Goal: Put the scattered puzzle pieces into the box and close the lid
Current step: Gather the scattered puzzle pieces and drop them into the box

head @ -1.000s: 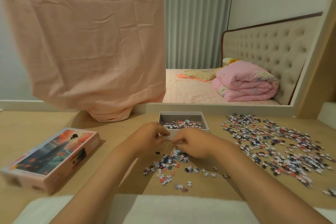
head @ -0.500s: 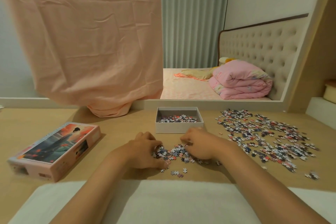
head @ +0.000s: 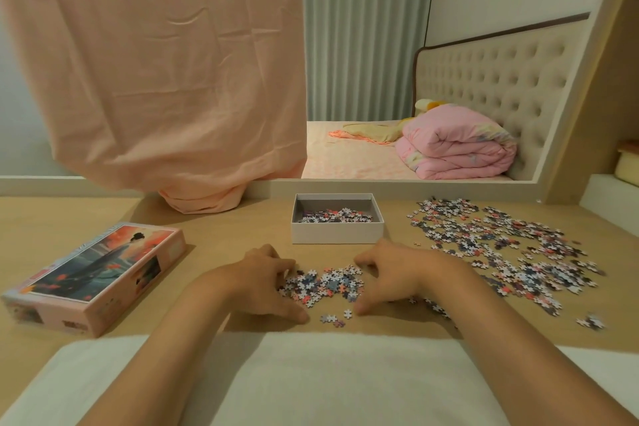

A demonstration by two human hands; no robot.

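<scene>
A small open grey-white box [head: 337, 234] stands at the middle back of the wooden table, with some puzzle pieces [head: 334, 216] lying inside. Its pink picture lid [head: 93, 273] lies flat at the left. Just in front of the box, a small heap of pieces [head: 325, 285] sits between my hands. My left hand [head: 262, 284] cups the heap's left side and my right hand [head: 390, 277] cups its right side, fingers and thumbs curved towards it. A wide scatter of pieces [head: 501, 245] covers the table to the right. A few loose pieces [head: 333, 318] lie nearer me.
A peach cloth [head: 155, 79] hangs down to the table behind the lid. A white padded edge [head: 328, 373] runs along the front under my forearms. A raised white ledge [head: 608, 194] borders the far right. A tiny cluster of pieces [head: 591, 322] lies at the right front.
My hands came down from the box's front edge to the table and raked the spread pieces into one tight heap between them. The view has tilted slightly.
</scene>
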